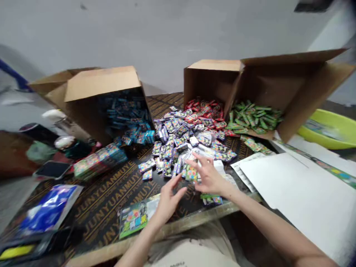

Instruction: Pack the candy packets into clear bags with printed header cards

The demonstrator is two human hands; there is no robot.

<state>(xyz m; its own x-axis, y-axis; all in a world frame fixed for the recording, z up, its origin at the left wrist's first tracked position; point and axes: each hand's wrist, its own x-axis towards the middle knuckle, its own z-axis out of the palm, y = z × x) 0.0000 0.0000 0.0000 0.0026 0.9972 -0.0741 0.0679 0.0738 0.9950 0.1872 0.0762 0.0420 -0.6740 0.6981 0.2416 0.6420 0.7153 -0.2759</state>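
Observation:
My left hand (169,200) hovers open at the near edge of a heap of small purple-patterned packets (178,139), holding nothing. My right hand (208,174) is just to its right, fingers spread, on or just above the heap's front, and nothing shows in it. A few packets (211,200) lie below my right hand. A printed green card (133,217) lies near my left wrist. Farther back are spilled blue packets (125,115), red packets (204,111) and green packets (253,118), each group at the mouth of a tipped cardboard box.
Three tipped cardboard boxes (97,85) stand along the wall side of the lettered black table mat (111,200). Wrapped stacks (98,161), a phone (52,169) and a blue bag (47,209) lie left. White sheets (289,189) and a lime basin (328,129) lie right.

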